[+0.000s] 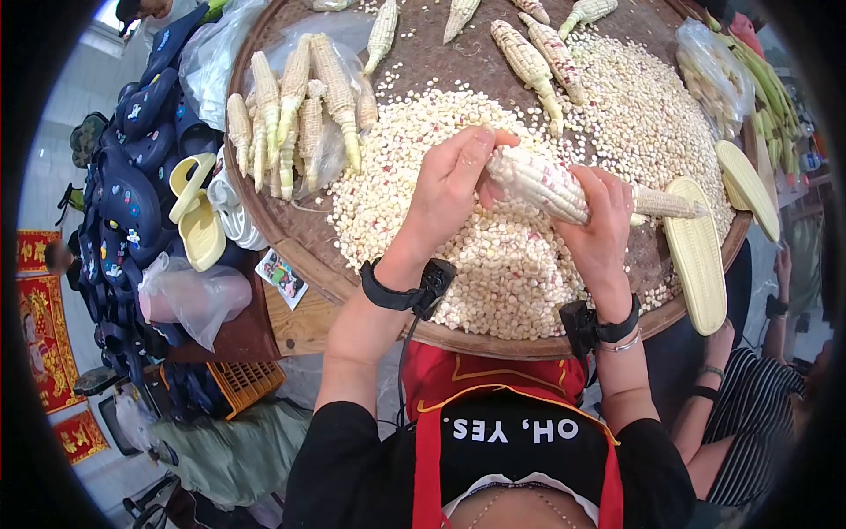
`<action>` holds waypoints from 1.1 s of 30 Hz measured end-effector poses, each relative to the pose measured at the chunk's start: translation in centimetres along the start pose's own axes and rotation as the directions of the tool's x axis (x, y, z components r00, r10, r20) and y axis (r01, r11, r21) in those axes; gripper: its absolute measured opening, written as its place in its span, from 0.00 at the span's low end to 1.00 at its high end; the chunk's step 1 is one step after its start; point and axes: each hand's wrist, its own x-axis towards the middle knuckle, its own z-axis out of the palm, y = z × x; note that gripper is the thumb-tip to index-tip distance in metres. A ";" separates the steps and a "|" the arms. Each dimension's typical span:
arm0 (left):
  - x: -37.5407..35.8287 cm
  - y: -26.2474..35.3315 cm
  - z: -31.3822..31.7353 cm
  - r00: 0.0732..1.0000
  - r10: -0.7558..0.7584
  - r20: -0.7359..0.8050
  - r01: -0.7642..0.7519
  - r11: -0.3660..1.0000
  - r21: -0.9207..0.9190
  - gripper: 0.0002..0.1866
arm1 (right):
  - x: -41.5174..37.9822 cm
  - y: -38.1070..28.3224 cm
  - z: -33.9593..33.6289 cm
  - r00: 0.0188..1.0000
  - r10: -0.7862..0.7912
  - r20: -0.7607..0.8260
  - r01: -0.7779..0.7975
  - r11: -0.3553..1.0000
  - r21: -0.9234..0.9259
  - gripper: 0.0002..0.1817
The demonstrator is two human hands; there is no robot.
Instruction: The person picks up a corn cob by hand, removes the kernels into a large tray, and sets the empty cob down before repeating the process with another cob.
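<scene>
Over a wide round tray (291, 220), an ear of corn (539, 183) with pale and some reddish kernels lies between my hands. My left hand (449, 189) grips its left end, the thumb pressed close to the kernels. Around the other end are the closed fingers of my right hand (599, 216). Below both hands spreads a heap of loose corn kernels (502, 282). Just right of my right hand, a stripped cob (665, 203) points toward a pale yellow slipper sole (696, 264) lying over the tray's rim.
Stripped cobs (304, 97) are piled at the tray's left, several unshelled ears (524, 62) at its far side. A second slipper sole (747, 189) leans at the right rim near a plastic bag (714, 75). Dark blue clogs (132, 194) hang left. Another person (749, 414) sits at right.
</scene>
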 end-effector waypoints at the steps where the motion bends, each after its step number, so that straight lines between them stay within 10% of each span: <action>1: -0.1 0.0 0.2 1.000 0.000 0.000 0.000 1.000 0.000 0.16 | 0.0 0.0 0.0 1.000 0.003 0.008 -0.003 1.000 -0.007 0.34; 13: -0.1 -0.9 1.3 0.974 0.220 0.059 -0.226 0.912 0.341 0.16 | 0.1 -0.7 -0.3 0.951 0.163 0.264 -0.153 0.987 -0.056 0.32; 27: -0.2 -0.4 0.8 0.993 0.083 -0.084 -0.077 0.994 0.073 0.15 | 0.0 -0.5 -0.2 0.984 0.134 0.117 -0.141 0.989 0.047 0.34; 33: -0.3 -0.5 1.3 0.977 0.173 -0.124 -0.125 0.937 0.325 0.12 | -0.1 -0.7 0.0 0.994 0.081 0.079 -0.081 0.997 -0.004 0.34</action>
